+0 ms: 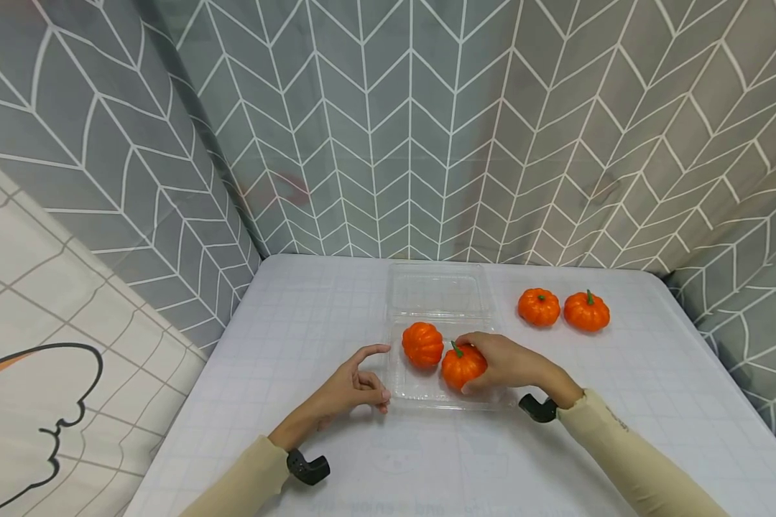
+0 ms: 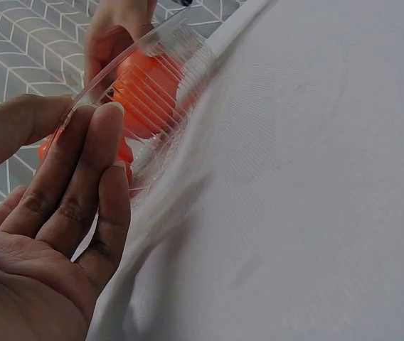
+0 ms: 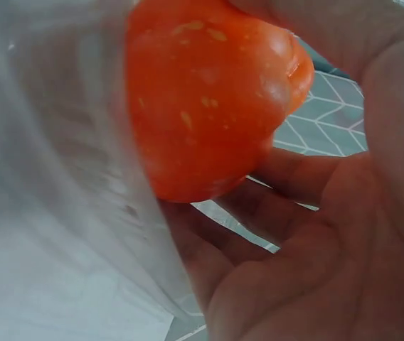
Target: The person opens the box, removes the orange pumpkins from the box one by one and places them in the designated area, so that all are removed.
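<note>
A clear plastic clamshell container (image 1: 401,391) lies unfolded on the table, its lid (image 1: 436,291) toward the back. My left hand (image 1: 352,388) is at its left side; in the left wrist view, the thumb and fingertips pinch the container's rim (image 2: 92,89). With thumb and fingers round its right side, my right hand (image 1: 507,361) grips a small orange toy pumpkin (image 1: 460,370) with a green stem, inside the container's base. Another orange pumpkin (image 1: 422,345) sits tipped beside it in the base. Close up, the right wrist view shows the gripped pumpkin (image 3: 202,99) against the fingers.
Two more orange pumpkins, one (image 1: 539,307) beside the other (image 1: 586,311), stand at the back right of the white-covered table (image 1: 310,309). A grey patterned curtain (image 1: 427,129) hangs behind the table. Black wrist devices are on both arms.
</note>
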A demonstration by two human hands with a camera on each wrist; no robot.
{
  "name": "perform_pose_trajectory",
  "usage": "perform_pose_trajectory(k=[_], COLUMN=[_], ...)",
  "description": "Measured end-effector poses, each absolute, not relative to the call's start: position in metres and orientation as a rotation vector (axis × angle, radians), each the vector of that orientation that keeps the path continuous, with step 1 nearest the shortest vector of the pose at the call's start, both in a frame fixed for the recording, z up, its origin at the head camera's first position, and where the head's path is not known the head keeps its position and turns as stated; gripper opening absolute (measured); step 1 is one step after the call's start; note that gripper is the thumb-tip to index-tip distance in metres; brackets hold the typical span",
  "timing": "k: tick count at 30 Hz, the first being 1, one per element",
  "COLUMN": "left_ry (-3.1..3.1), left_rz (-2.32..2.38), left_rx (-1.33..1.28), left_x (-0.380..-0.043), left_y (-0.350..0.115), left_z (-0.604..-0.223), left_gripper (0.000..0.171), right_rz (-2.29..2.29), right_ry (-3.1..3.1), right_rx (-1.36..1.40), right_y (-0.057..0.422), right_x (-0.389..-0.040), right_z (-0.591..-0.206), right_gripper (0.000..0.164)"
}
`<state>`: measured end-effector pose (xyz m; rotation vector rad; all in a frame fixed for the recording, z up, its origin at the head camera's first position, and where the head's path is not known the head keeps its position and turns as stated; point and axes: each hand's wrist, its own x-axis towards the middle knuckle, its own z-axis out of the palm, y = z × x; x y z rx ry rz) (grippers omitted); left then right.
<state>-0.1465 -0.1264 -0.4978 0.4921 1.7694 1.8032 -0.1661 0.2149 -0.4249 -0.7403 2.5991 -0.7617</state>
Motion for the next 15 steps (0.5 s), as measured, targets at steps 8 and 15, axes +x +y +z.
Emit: perform_pose_trajectory(k=[8, 15], left_ry=[1.767, 1.766], left_rz=[1.801, 1.806], left_rx=[0.486, 0.483], left_x=[-0.1462, -0.1461], left_y=[-0.1261, -0.1265], left_z=[-0.4965, -0.4965], left_gripper=[0.089, 0.088], right_rz=[-0.831, -0.882], right_ry=[2.653, 2.724], right_rx=[-0.681, -0.742], right_y=[0.2173, 0.2202], right_x=[-0.1649, -0.1627], right_z=[-0.4264, -0.426], right_gripper=[0.08, 0.076])
